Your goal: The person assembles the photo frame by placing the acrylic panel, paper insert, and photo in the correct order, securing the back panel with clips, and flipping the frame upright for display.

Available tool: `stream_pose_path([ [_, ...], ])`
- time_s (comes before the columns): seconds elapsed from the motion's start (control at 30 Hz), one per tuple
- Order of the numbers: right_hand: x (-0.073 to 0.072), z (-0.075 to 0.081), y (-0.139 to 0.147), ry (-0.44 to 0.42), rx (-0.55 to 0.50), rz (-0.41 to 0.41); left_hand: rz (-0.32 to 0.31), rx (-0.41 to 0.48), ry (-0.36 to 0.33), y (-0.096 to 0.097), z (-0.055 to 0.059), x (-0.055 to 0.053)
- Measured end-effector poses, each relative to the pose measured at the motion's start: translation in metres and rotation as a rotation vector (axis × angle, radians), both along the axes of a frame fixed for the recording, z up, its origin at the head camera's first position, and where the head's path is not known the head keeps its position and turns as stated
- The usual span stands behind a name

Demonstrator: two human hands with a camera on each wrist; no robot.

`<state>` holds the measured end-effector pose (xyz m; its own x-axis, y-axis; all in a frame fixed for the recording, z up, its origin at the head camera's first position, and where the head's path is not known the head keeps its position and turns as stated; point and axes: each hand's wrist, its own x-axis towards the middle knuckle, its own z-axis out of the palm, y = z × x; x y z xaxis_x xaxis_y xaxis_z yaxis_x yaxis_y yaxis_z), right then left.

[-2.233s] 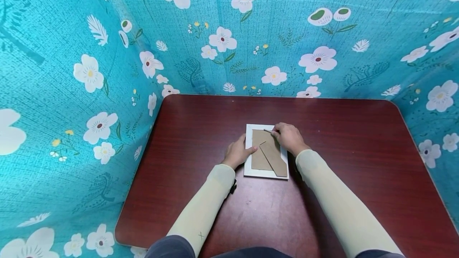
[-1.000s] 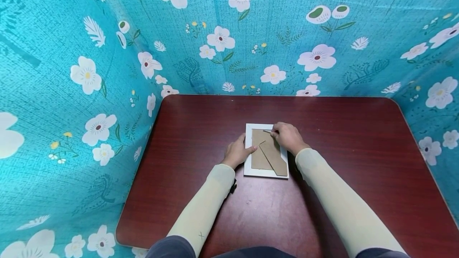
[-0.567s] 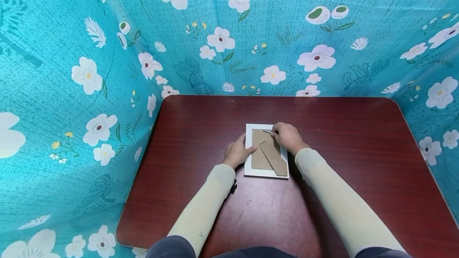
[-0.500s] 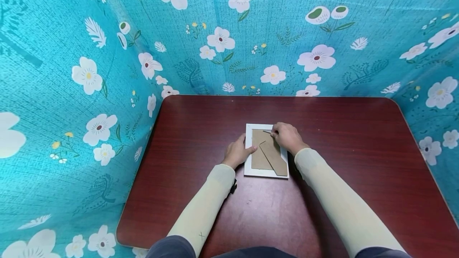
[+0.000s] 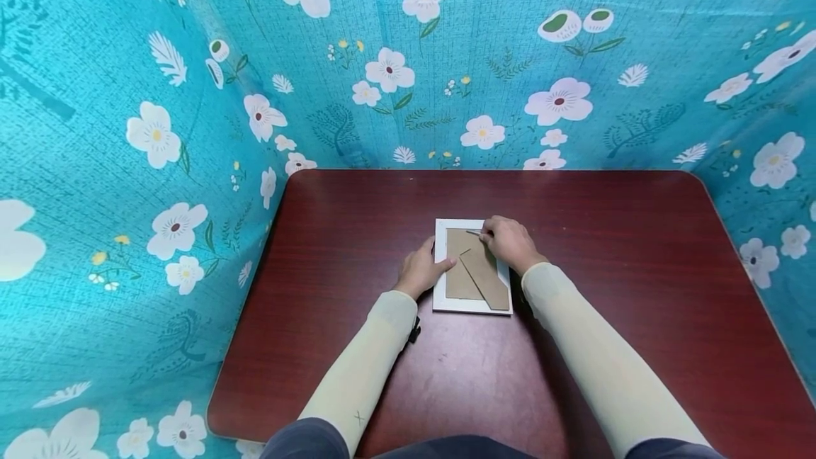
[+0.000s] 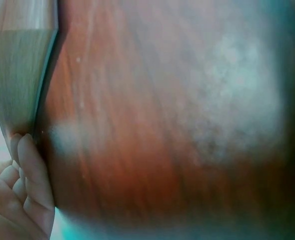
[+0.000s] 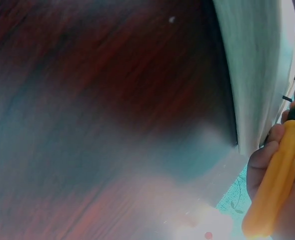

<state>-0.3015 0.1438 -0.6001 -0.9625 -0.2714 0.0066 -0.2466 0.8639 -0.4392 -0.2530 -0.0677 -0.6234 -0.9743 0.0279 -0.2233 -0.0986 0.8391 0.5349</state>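
Work unfinished at the back of the frame (image 5: 465,305)

The frame is laid face down near the middle of the table (image 5: 357,246). The brown backing (image 5: 459,282) is seated in the opening, and the stand (image 5: 487,278) lies slanted over it, its lower end reaching across the white border. By the left hand (image 5: 419,270) the left side is gripped, thumb over the backing and fingers at the outer edge. In the right hand (image 5: 510,241) a screwdriver (image 7: 277,180) is grasped — orange handle in the curled fingers, dark shaft reaching over the backing's top edge.

Small dark tabs (image 7: 287,98) are seen jutting near that edge in the right wrist view; whether one is touched by the tip cannot be told. The seating of the backing may be judged done, the work on the tabs only partly so. Whether they are being raised or pressed down is not shown — so the number left to be dealt with cannot be counted.
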Motion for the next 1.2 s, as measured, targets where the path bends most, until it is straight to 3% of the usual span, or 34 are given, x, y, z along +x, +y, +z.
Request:
stream_pose_path([
  [0.37,-0.0006,0.0020,0.0045,-0.022,-0.083,-0.032,0.003,-0.004,-0.009,0.0007,0.0017,-0.0021],
  [1.2,0.0022,0.0016,0.0045,-0.121,-0.147,-0.122,0.012,0.002,-0.008,-0.0002,-0.0025,-0.0023],
])
